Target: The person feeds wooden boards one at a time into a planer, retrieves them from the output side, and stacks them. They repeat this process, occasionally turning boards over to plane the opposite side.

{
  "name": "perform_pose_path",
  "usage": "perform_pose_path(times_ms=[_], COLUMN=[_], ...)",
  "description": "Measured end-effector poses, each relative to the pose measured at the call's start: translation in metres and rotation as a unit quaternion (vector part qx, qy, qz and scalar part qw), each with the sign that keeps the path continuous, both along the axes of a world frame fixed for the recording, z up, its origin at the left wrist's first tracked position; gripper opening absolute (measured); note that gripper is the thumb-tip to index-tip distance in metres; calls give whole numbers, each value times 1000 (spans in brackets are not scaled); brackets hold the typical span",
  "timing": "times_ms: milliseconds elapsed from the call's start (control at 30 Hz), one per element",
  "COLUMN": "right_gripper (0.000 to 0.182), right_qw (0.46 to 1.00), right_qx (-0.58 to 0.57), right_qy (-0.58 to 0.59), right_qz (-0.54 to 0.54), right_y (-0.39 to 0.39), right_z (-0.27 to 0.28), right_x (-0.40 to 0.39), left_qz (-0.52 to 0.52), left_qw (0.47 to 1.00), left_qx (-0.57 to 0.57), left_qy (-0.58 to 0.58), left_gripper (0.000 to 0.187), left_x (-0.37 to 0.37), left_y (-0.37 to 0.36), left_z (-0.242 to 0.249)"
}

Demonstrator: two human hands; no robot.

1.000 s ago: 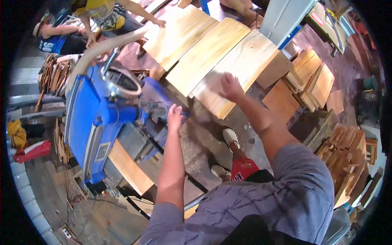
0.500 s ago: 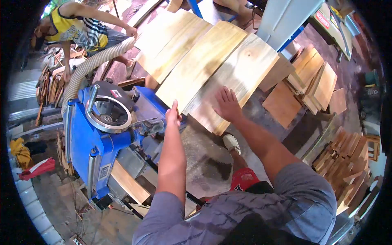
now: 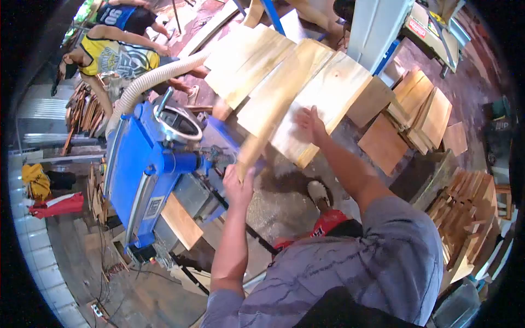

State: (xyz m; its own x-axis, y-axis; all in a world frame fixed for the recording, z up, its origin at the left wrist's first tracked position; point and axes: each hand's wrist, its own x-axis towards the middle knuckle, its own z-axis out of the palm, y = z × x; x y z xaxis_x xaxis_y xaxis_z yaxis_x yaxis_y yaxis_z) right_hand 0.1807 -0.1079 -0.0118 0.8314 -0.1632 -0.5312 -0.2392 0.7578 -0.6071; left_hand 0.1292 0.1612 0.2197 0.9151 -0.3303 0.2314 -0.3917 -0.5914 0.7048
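Observation:
My left hand (image 3: 239, 186) is closed around the near end of a wooden board (image 3: 258, 146), which slants up and away over the stack and is blurred by motion. My right hand (image 3: 313, 126) is open, fingers apart, over the pale wide board (image 3: 332, 90) on the right of the stack. Another pale board (image 3: 249, 63) lies at the far left of it. Just left of my left hand stands a blue planer-like machine (image 3: 143, 164) with a round handwheel (image 3: 179, 123) on top.
A ribbed hose (image 3: 147, 82) runs from the machine towards a person in a yellow top (image 3: 117, 54); another person in blue (image 3: 117, 16) is behind. Cut boards (image 3: 418, 109) are piled at right, with more stacked wood (image 3: 465, 213) nearer. A wood piece (image 3: 181, 221) sticks out of the machine.
My left hand has closed on a board whose near end is now raised towards me. My right hand has shifted slightly right. The view has swung, and a second person shows at upper left.

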Motion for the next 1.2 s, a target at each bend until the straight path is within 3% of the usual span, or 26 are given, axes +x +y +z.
perform_pose_path(times_ms=[100, 200, 267, 367, 567, 733, 833, 967, 1033, 1200], right_gripper=[60, 60, 60, 61, 61, 64, 65, 66, 66, 66], right_qw=[979, 960, 958, 956, 950, 894, 899, 904, 892, 891], right_qx=[169, 212, 205, 182, 147, 352, 301, 246, 250, 193], right_qy=[-118, -181, -202, -227, -271, -267, -292, -327, -331, -335], right_qz=[2, 14, 16, 27, 58, 70, 127, 121, 177, 237], right_y=[39, 73, 81, 85, 106, 163, 203, 271, 305, 381], right_z=[54, 91, 111, 140, 204, 275, 275, 311, 322, 347], right_x=[-14, -34, -44, -56, -78, -119, -159, -218, -239, -261], left_qz=[-188, -176, -230, -229, -169, -104, -77, -38, -31, 48], left_qw=[966, 968, 931, 915, 920, 923, 926, 926, 950, 934], left_qx=[126, 143, 250, 305, 313, 305, 281, 266, 196, 216], left_qy=[-121, -107, -132, -134, -167, -210, -242, -264, -240, -282], left_gripper=[39, 43, 48, 52, 55, 54, 51, 53, 46, 38], left_x=[-37, -79, -94, -115, -159, -208, -244, -295, -322, -368], left_y=[23, 48, 69, 100, 151, 206, 253, 315, 343, 387], left_z=[22, 16, 25, 36, 42, 30, 18, 4, 1, 0])
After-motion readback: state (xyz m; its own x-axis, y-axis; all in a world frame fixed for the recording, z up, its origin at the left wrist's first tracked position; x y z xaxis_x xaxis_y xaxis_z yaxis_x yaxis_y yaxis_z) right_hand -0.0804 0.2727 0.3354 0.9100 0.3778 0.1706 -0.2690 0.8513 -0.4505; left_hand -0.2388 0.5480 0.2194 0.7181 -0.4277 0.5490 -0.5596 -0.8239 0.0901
